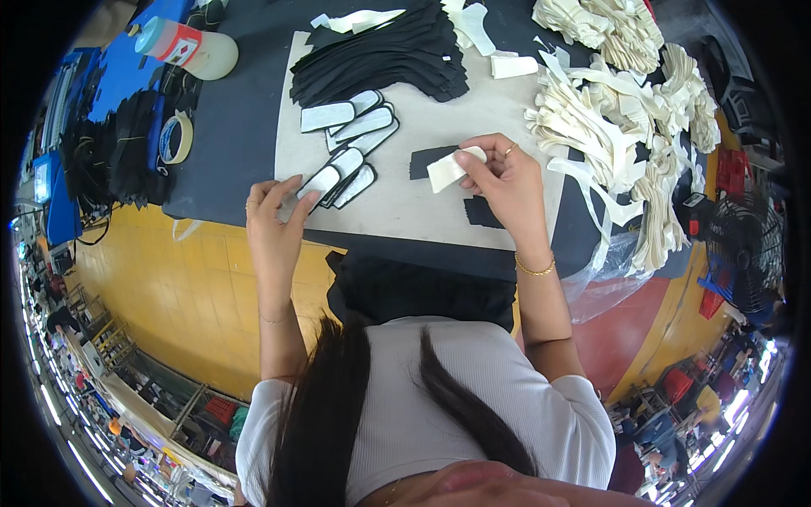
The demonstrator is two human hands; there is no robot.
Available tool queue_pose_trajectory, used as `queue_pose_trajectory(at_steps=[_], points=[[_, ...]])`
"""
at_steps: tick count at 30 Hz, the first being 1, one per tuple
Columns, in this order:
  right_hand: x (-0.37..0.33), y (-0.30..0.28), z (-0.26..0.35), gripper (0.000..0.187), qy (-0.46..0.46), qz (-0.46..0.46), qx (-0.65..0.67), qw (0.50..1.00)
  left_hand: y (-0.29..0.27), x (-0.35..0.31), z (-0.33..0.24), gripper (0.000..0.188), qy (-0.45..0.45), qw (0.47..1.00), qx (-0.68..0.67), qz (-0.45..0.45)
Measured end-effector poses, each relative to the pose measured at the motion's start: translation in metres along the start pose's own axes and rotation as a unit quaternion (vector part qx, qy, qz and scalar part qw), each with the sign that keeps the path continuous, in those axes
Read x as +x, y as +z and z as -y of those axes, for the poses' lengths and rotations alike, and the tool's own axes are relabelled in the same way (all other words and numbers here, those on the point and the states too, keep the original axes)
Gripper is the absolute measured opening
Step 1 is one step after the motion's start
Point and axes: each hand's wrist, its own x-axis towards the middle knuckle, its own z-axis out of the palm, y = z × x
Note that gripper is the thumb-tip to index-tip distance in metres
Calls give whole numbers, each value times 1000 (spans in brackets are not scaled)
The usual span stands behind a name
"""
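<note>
My right hand (505,173) pinches a cream tab-shaped fabric piece (444,174) between thumb and fingers. It is held over a small dark fabric rectangle (420,164), which it partly covers. Another dark piece (481,212) lies under my right wrist, near the board's front edge. On the left, my left hand (277,205) has its thumb and forefinger at the near end of a white tab with black edging (323,182), gripping that end. Several similar edged tabs (363,125) lie overlapped in a loose row just beyond it.
A pale board (384,207) lies on the dark table. Stacked black fabric pieces (380,55) sit at its far side; cream piles (583,127) cover the right. A bottle (190,49), a tape roll (176,138) and black bundles (131,144) stand left. A fan (742,245) is at right.
</note>
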Motion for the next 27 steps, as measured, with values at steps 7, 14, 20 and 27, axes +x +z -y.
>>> queue_pose_trajectory(at_steps=[7, 14, 20, 27], points=[[3, 21, -7, 15, -67, -30, -156, 985, 21, -9, -17, 30, 199, 979, 38, -22], [3, 25, -8, 15, -85, -38, -180, 979, 63, -21, -35, 40, 362, 928, 14, 87], [3, 24, -8, 16, -94, -33, -193, 976, 71, -20, -36, 51, 364, 924, 28, 112], [4, 25, -9, 14, -120, -40, -195, 973, 77, -19, -38, 53, 384, 915, 73, 99]])
